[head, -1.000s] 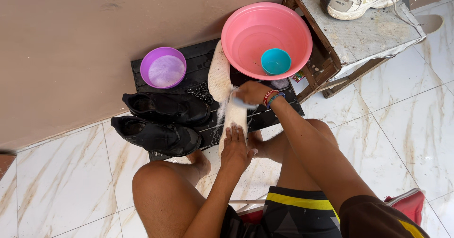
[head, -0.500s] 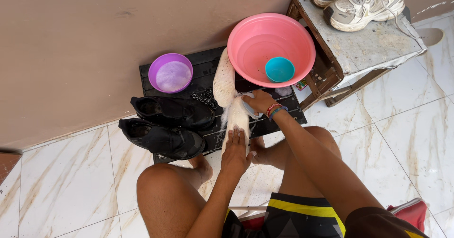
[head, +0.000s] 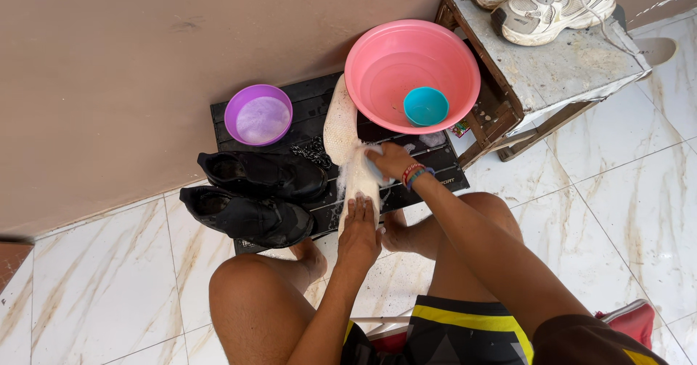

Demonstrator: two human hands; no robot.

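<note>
Both hands (head: 361, 228) on soapy white insole (head: 348, 154)

The pale insole (head: 347, 144) looks like soft, finely textured fabric, wet and coated in white foam where the right hand (head: 390, 160) works it; the left hand (head: 359, 231) presses its lower end. It lies on a black slatted pallet (head: 312, 107) of matt, ribbed plastic. The pink basin (head: 412, 75) is smooth, glossy plastic, as are the small teal cup (head: 425, 106) inside it and the purple bowl (head: 258, 114), which holds cloudy, soapy water. The two black shoes (head: 254, 198) at the pallet's left edge look wet and slightly shiny. The stool (head: 559, 60) is rough, weathered wood with a worn grey top. The floor tiles (head: 617, 183) are polished, marble-patterned.
</note>
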